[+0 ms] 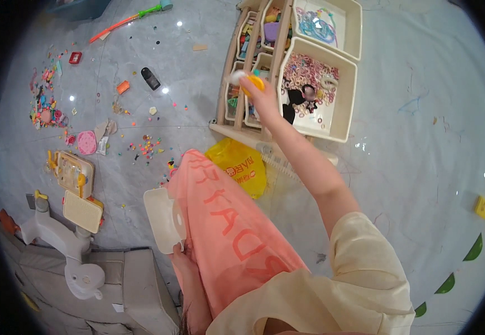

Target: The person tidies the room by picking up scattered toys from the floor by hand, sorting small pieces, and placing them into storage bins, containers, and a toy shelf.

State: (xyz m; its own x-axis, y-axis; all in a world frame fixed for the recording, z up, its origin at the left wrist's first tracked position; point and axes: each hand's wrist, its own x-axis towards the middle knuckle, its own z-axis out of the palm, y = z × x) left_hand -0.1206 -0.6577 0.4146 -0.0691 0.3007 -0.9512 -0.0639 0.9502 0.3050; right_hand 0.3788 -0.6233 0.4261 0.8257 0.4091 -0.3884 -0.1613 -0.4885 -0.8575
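Note:
My right hand (263, 100) is over the wooden toy storage rack (242, 104), gripping a small yellow and white object (255, 83) whose exact kind I cannot tell. Beneath it are bins of small coloured toys. Just right of that hand, a large cream bin (343, 104) holds many pinkish hair ties, black accessories and a pale ring. Low on the left, my left hand (186, 256) holds the edge of a cream plastic tray (158, 217). The tray is against my long pink skirt (234, 226), which bears printed letters and partly hides it.
A yellow plastic bag (242, 167) lies by the rack's foot. Scattered beads (146, 144) and small toys (45, 113) cover the tiled floor leftward. A toy case (75, 171), a grey ride-on toy (58, 238) and a sofa (142, 284) stand at lower left.

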